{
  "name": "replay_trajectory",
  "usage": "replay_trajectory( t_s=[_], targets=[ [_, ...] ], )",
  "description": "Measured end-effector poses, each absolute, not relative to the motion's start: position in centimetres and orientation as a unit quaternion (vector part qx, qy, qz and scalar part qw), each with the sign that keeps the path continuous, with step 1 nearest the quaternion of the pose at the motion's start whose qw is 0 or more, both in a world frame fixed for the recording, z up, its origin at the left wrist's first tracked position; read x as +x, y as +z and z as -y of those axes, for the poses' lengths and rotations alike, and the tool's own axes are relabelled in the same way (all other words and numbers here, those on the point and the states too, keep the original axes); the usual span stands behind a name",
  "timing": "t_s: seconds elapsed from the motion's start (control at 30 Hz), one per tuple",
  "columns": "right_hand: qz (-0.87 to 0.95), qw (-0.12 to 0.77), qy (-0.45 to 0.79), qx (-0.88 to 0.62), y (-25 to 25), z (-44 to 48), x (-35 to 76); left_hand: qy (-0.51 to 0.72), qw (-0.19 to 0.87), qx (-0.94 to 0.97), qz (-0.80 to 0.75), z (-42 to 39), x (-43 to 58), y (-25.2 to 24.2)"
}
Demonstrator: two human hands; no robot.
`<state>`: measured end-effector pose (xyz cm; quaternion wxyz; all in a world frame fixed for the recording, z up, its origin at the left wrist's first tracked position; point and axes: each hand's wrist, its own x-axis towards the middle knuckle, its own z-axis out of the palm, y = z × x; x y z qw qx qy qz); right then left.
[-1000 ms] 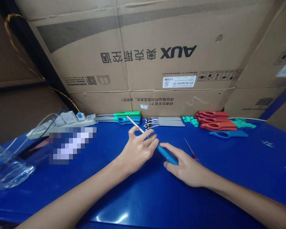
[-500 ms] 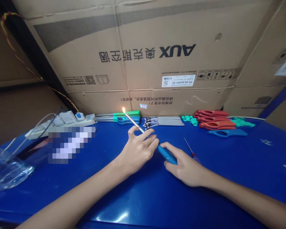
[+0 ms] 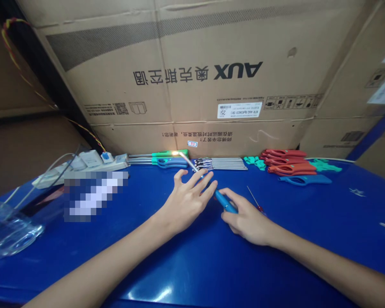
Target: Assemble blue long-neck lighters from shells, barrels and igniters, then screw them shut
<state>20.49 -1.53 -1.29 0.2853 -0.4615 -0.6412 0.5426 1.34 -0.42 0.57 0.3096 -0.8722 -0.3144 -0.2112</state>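
Observation:
My right hand [image 3: 246, 219] grips the blue handle of a long-nosed lighter [image 3: 225, 202]. Its thin metal tube [image 3: 190, 161] points away to the upper left, and a small flame [image 3: 176, 152] burns at the tip. My left hand [image 3: 188, 197] hovers over the tube near the handle with its fingers spread, holding nothing. Both hands are over the blue tabletop [image 3: 192, 256].
Green and blue lighters [image 3: 167, 158] and a row of bare metal tubes [image 3: 223, 163] lie at the back edge. Red, green and blue handle shells [image 3: 291, 167] lie at the right. A small red screwdriver [image 3: 255, 200], a power strip [image 3: 83, 164], a clear plastic bag [image 3: 9, 229] and cardboard boxes [image 3: 195, 72] surround them.
The lighter was unlit a second ago, then lit. Its tip has since dropped lower and swung right. My left hand has let go of the tube and spread its fingers.

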Motion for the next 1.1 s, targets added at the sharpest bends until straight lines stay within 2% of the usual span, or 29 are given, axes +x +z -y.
replay_trajectory(
  t_s=[0.2,1.1],
  targets=[
    [0.535,0.340,0.605,-0.482,-0.5,-0.9,20.7,-0.193,0.286,-0.881,0.322,0.4,1.4,0.0],
    [0.537,0.338,0.597,-0.490,-0.2,-3.4,18.7,-0.186,0.248,-0.890,0.333,-0.2,0.9,-0.4]
  ],
)
